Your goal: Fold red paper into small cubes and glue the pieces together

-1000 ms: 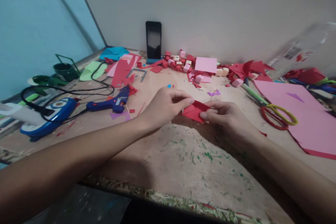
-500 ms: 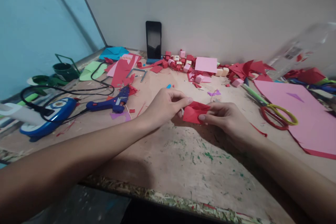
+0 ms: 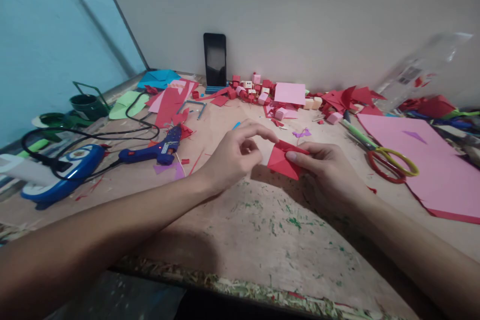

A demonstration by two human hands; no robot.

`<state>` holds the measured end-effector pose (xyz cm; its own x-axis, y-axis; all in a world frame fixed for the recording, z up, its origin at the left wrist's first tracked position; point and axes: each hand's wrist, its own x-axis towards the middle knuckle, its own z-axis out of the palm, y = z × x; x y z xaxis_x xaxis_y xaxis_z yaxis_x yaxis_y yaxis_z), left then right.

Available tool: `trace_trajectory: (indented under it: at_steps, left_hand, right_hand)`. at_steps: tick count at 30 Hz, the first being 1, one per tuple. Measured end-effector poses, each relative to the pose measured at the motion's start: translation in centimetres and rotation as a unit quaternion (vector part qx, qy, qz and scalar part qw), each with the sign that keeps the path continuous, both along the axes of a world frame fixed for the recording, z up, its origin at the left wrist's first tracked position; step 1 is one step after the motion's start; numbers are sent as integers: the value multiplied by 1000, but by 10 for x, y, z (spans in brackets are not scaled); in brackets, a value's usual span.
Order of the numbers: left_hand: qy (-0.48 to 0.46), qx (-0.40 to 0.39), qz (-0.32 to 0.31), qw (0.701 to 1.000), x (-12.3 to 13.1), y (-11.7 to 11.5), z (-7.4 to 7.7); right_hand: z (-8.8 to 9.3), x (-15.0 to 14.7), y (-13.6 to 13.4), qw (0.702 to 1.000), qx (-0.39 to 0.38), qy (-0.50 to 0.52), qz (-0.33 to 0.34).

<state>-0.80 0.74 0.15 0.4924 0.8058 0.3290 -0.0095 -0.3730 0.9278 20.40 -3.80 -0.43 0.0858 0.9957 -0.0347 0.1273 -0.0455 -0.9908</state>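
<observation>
- Red paper: creased, held over the table; taken as centre of the clock.
- My right hand, at 3 o'clock: clamped on the paper, thumb on its near face, fingers behind.
- My left hand, at 9 o'clock: thumb and forefinger apart; forefinger tip by the paper's corner, contact cannot be told.
- Glue gun: farther out at 9 o'clock, lying down.
- Scissors: 3 o'clock, handles overlapping the pink sheet.
- Phone: 11 o'clock, upright.
</observation>
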Motion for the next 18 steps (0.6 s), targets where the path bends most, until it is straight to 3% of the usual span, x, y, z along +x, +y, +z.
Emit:
trace_trajectory:
  at_steps: [4,14,18]
  left_hand:
    - [46,60,-47,996,0,-3,-1]
    - [48,-13,-55,997,2,6,-4]
    - [56,-6,-55,997,2,7,-5]
  right_hand:
    - [1,2,2,999,-1,53,-3]
    - [-3,0,0,995,-22,101,5]
    - [-5,0,1,990,-41,135,19]
